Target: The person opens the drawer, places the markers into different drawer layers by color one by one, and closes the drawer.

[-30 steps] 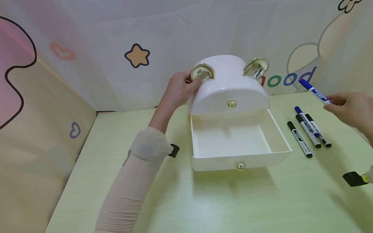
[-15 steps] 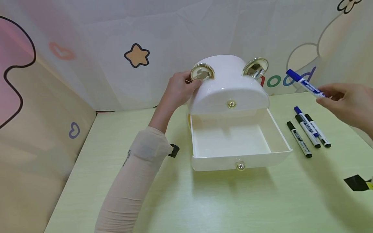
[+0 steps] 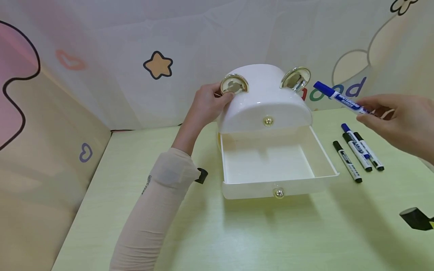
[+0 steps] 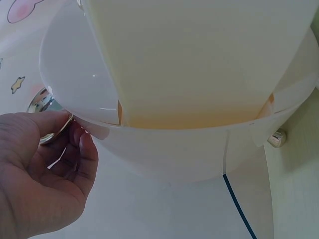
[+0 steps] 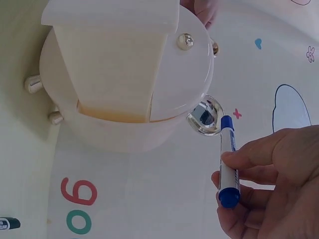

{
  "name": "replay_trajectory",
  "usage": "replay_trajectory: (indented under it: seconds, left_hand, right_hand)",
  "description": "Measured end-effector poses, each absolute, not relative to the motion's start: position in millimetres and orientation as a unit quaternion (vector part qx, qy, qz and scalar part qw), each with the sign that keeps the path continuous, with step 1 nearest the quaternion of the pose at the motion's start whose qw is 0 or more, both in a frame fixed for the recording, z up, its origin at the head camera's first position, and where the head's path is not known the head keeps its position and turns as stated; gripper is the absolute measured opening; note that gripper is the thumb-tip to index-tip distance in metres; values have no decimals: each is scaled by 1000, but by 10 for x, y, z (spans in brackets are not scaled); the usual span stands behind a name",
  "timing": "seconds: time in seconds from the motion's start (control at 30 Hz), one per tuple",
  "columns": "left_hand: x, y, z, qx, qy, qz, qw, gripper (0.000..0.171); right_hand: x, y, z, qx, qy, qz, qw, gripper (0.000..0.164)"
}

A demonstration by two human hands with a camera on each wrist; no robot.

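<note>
A white rounded storage box with gold ear-shaped pieces stands on the table, its lower drawer pulled out and bare inside. My left hand pinches the left gold ear between thumb and fingers; the left wrist view shows the same hand at the ear's edge. My right hand holds a blue-capped marker in the air to the right of the box, cap pointing toward the right gold ear. In the right wrist view, thumb and fingers grip the marker around its white barrel.
Several more markers lie on the table right of the drawer, among them a black-capped marker apart from the others and a blue-capped one lying over its neighbours. A printed curtain hangs close behind the box.
My right hand has carried the blue-capped marker leftward and slightly up, closer to the box's right ear. My left hand keeps its hold on the left ear, and the drawer has not moved.
</note>
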State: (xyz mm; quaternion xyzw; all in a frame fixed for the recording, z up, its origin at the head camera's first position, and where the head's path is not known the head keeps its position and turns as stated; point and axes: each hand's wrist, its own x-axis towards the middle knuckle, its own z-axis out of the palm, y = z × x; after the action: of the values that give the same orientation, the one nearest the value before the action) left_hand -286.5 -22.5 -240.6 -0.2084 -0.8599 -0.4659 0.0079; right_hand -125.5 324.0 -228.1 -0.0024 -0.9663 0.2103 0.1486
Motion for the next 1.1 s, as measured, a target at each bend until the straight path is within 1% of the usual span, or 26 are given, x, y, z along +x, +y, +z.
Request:
replay_trajectory:
  seconds: [0.27, 0.4, 0.63, 0.73, 0.97, 1.1]
  left_hand:
    - [-2856, -229, -2393, -210, -862, -461, 9, 20]
    - [-2854, -237, -2394, -210, -860, -465, 10, 20]
    - [-2859, -246, -2402, -209, -859, -468, 9, 18]
    - [-2858, -249, -2402, -210, -858, -469, 9, 18]
    - [-2864, -258, -2407, -214, -857, -468, 15, 17]
    - [-2867, -257, -2412, -216, -856, -469, 15, 18]
  right_hand:
    - [-1183, 3084, -2236, 34, -966, 188, 172, 21]
    - [-1158, 3022, -2236, 64, -966, 171, 181, 23]
    - [-1105, 2885, -2215, 95, -969, 155, 166, 26]
    - [-1080, 2840, -2227, 118, -967, 142, 174, 27]
    - [-1067, 2702, -2247, 151, -964, 136, 171, 27]
    - [-1071, 2635, -2270, 152, -968, 133, 147, 29]
